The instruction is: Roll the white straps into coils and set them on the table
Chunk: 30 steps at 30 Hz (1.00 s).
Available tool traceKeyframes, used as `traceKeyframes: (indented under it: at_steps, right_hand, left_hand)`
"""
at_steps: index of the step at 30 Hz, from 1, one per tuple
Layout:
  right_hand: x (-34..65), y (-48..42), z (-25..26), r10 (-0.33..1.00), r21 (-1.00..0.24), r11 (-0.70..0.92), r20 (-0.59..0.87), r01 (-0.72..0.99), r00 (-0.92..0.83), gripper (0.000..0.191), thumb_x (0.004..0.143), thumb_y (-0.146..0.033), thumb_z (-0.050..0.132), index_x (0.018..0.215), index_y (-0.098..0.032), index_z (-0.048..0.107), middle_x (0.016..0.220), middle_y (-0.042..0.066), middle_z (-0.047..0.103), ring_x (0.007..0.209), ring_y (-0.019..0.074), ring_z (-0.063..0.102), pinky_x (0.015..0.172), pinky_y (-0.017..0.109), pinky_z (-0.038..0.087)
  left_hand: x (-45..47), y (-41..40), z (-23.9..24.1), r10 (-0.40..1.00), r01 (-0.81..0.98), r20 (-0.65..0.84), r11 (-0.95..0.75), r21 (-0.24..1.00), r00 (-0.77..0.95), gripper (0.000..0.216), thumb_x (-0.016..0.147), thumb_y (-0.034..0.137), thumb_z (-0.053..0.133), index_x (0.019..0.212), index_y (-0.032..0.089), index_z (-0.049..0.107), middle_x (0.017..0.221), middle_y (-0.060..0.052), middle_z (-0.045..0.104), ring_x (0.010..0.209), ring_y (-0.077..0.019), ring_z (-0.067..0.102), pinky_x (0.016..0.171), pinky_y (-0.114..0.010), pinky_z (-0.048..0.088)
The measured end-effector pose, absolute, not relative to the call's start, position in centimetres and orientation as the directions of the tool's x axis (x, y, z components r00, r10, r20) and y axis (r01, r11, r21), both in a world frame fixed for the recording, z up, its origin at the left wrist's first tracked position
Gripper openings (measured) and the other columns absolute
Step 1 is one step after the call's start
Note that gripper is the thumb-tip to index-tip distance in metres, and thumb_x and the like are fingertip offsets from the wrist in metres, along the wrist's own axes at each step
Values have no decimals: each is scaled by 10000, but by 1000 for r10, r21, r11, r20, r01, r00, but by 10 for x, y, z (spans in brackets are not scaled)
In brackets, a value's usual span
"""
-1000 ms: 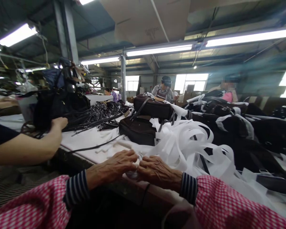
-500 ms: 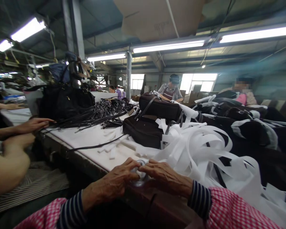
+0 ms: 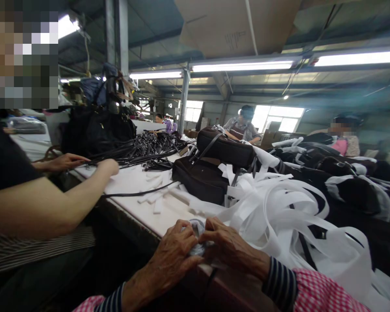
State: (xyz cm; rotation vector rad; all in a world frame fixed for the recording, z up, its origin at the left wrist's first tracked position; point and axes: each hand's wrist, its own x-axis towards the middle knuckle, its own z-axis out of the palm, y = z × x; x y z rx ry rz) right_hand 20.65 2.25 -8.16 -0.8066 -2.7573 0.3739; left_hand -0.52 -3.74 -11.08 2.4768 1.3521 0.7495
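At the near edge of the table, both my hands are around a small round, shiny, pale thing that looks like a roll of clear tape. My left hand grips its left side, fingers bent and thumb low in front. The curled fingers of my right hand pinch at its right side. Between the hands only part of the roll shows; the fingers cover the rest. A tangle of white strips lies just right of my right hand. Short white pieces are scattered on the table beyond my hands.
Dark bags are stacked behind the roll. A heap of black straps lies farther left. At my left, a co-worker's arm reaches over the table edge. Two more people are across the table. Dark goods are piled at right.
The view has swung left, so things sit farther right. My fingers have bent more around the roll. The co-worker at left has leaned in, one arm reaching farther over the table.
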Motion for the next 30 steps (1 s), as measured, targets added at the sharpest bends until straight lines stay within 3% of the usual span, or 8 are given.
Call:
traceKeyframes:
  at_steps: [6, 9, 12, 15, 21, 25, 28, 30]
  right_hand:
    - [206, 42, -57, 507, -545, 715, -26, 437, -862, 239, 837, -297, 799, 1061, -217, 784, 994, 30, 631, 901, 184, 596, 789, 273, 457]
    - [197, 59, -32, 470, -572, 668, -171, 476, -866, 229, 870, -299, 737, 1052, -169, 789, 896, 28, 680, 768, 156, 603, 681, 242, 454]
    - [172, 81, -18, 611, -398, 707, -72, 584, -788, 240, 942, -322, 633, 1030, -145, 770, 840, 27, 701, 689, 136, 602, 605, 223, 420]
    - [137, 107, -26, 714, -181, 699, 114, 692, -691, 191, 960, -250, 591, 1002, -136, 738, 957, 73, 722, 850, 179, 650, 710, 253, 429]
    - [89, 144, -69, 757, -18, 644, 158, 765, -634, 192, 919, -252, 663, 1049, -116, 698, 1158, 180, 691, 1089, 281, 641, 843, 328, 432]
    - [90, 153, -76, 767, 5, 631, 149, 776, -624, 225, 909, -226, 645, 1109, -133, 689, 1180, 166, 694, 1107, 269, 637, 857, 322, 419]
    - [96, 154, -62, 782, -20, 612, 167, 791, -600, 196, 909, -202, 594, 1068, -167, 703, 1105, 125, 715, 1033, 243, 652, 795, 302, 404]
    - [100, 152, -49, 792, -49, 597, 194, 801, -579, 168, 879, -161, 576, 981, -172, 708, 1017, 105, 719, 963, 229, 654, 749, 293, 381]
  left_hand:
    - [12, -36, -129, 831, 800, 412, -514, 311, 374, 249, 871, 192, 651, 1119, 195, 627, 1172, -109, 620, 1162, -339, 482, 1022, -555, 405]
    - [17, -32, -138, 818, 803, 446, -518, 295, 364, 304, 802, 148, 641, 1105, 175, 629, 1153, -118, 621, 1163, -338, 490, 1078, -569, 365]
    - [12, -31, -137, 826, 778, 467, -508, 370, 317, 166, 779, 155, 635, 940, 193, 615, 1079, -91, 638, 1084, -307, 519, 993, -509, 424]
    - [-4, -36, -131, 850, 766, 450, -476, 432, 275, 110, 746, 135, 610, 822, 197, 561, 984, -82, 644, 1019, -299, 533, 901, -475, 441]
    - [-61, -47, -123, 885, 650, 450, -413, 638, 121, 112, 719, 114, 553, 737, 204, 489, 863, -38, 589, 875, -233, 552, 778, -360, 426]
    - [-95, -48, -113, 937, 444, 349, -307, 842, -15, 153, 802, 306, 622, 709, 191, 586, 778, -7, 564, 783, -206, 538, 714, -309, 390]
    - [-105, -49, -101, 984, 46, 151, -147, 988, -96, 328, 830, 509, 683, 784, 184, 670, 719, 7, 591, 710, -186, 536, 672, -283, 391]
    - [-104, -48, -95, 986, -224, 77, -110, 968, -150, 349, 778, 518, 755, 811, 176, 691, 731, -1, 639, 711, -189, 566, 698, -288, 434]
